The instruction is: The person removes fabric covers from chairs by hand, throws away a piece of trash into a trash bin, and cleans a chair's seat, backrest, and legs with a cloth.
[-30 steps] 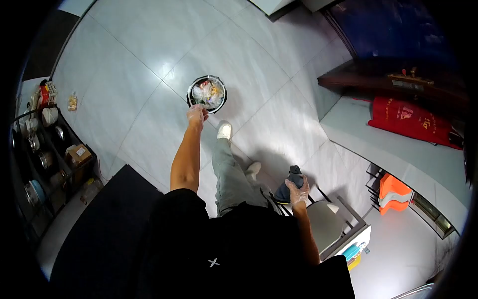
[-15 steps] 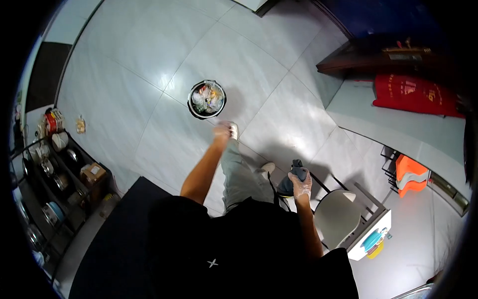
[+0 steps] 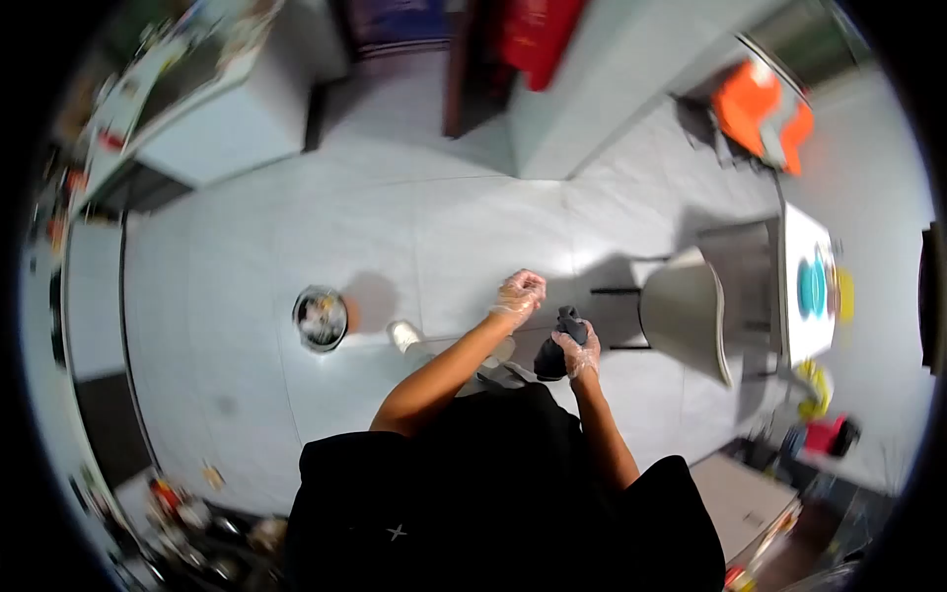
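Observation:
My left hand, in a thin clear plastic glove, hangs in front of my body with its fingers curled in. Nothing shows in it. Close by on the right, my right hand, gloved the same way, is closed around a dark grey bundle that looks like cloth. The bundle's exact kind is not clear. A round black bin with mixed rubbish inside stands on the floor to the left, apart from both hands.
A pale chair stands to my right, beside a white table with a turquoise item. Orange stools are at the upper right. A white counter is at the upper left. A wall corner juts out ahead.
My view has turned right, so the bin now appears farther left. My left hand has come across toward my right hand, which still holds the dark grey bundle.

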